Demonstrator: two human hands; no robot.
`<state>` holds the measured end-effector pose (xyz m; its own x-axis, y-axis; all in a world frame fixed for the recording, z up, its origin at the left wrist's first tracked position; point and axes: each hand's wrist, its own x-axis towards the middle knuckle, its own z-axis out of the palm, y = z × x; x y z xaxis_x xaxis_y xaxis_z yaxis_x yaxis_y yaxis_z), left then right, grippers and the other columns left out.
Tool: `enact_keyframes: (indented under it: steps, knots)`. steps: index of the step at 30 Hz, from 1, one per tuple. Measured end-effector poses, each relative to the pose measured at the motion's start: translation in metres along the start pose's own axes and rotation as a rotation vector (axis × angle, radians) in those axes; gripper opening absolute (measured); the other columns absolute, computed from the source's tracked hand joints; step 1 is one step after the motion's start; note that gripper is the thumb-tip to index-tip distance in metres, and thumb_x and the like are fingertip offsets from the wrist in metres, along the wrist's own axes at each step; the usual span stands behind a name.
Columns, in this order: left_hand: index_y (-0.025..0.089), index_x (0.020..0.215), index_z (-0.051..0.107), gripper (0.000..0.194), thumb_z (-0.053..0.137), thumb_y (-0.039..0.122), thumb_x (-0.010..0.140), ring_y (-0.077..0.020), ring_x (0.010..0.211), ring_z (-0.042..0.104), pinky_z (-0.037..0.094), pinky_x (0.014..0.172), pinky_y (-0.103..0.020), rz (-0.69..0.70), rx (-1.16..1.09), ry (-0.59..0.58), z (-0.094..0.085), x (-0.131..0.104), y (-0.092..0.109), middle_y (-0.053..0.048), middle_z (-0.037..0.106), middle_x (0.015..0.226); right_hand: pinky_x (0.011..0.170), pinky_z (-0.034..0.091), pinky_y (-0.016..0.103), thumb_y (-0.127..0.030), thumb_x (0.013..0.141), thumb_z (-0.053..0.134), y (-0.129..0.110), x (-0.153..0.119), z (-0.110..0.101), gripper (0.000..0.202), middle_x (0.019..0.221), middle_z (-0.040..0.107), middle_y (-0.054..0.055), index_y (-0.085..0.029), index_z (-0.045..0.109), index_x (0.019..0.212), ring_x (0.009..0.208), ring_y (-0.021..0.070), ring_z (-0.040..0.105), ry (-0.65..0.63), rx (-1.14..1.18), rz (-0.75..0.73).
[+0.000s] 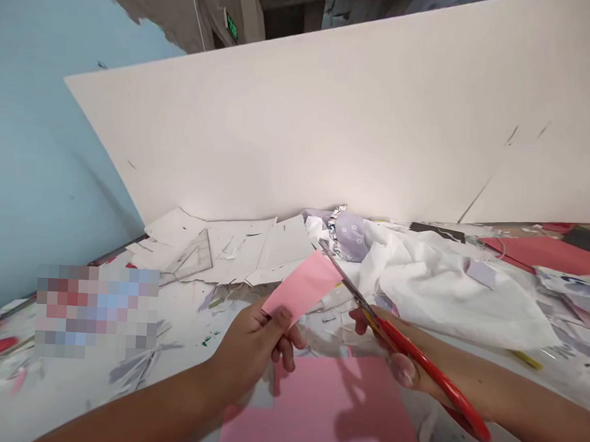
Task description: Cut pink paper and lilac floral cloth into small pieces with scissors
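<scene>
The pink strip (304, 284) is above the left hand (255, 341), its lower end pinched by thumb and fingers. At its right edge are red-handled scissors (440, 379), gripped by the right hand (421, 333). Below lies a pink sheet (309, 419).

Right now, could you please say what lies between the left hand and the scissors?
The head view shows a pink strip between the left hand and scissors.
</scene>
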<state>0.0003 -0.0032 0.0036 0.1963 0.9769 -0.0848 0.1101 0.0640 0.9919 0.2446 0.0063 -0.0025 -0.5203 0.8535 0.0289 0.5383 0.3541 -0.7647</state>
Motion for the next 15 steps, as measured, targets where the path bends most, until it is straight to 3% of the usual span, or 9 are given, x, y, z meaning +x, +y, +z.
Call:
enact_keyframes:
  steps: [8, 15]
  knots:
    - [0.015, 0.069, 0.053, 0.034, 0.043, 0.045, 0.083, -0.0108, 0.038, 0.054, 0.036, 0.042, -0.021, 0.013, 0.035, -0.008, -0.0006, 0.0011, 0.0023, 0.002, 0.053, 0.039, 0.063, 0.044, 0.034, -0.067, 0.073, 0.038, -0.0065, 0.0006, -0.0003, 0.055, 0.079, 0.052, 0.004, -0.022, 0.052, 0.100, 0.071, 0.0192, 0.051, 0.005, 0.159, 0.008]
    - [0.015, 0.067, 0.054, 0.037, 0.042, 0.046, 0.083, -0.0107, 0.039, 0.055, 0.036, 0.045, -0.021, 0.010, 0.037, -0.005, -0.0021, 0.0010, 0.0022, 0.001, 0.055, 0.040, 0.055, 0.041, 0.030, -0.075, 0.069, 0.031, 0.0029, 0.0072, 0.0003, 0.066, 0.075, 0.051, 0.004, -0.019, 0.054, 0.098, 0.065, 0.0179, 0.048, 0.061, 0.146, -0.033]
